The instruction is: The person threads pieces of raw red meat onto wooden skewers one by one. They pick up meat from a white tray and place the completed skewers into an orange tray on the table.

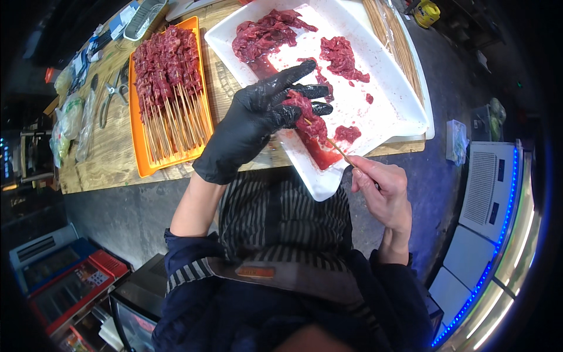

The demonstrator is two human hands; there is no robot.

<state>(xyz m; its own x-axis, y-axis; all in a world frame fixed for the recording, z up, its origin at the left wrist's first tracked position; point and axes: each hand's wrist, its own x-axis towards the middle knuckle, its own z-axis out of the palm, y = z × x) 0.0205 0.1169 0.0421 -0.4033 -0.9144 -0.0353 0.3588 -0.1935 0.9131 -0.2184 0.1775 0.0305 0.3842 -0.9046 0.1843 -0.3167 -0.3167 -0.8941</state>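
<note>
My left hand (259,116), in a black glove, holds a strip of raw red meat (312,125) between thumb and fingers over the near side of a white plastic tray (382,101). A thin wooden skewer (338,148) runs into that meat, and my bare right hand (380,187) pinches its lower end. Inside the tray lie a large heap of sliced meat (268,35), a smaller pile (341,57), loose bits and red juice. An orange tray (136,152) to the left holds many meat skewers (167,75) in rows, their bare sticks pointing towards me.
Pliers (110,94), plastic bags (70,119) and a grey plastic container (143,20) are on the left of the wooden table (105,163). A bundle of bare skewers (387,31) lies beyond the white tray's right side. That tray's near corner juts over the table edge.
</note>
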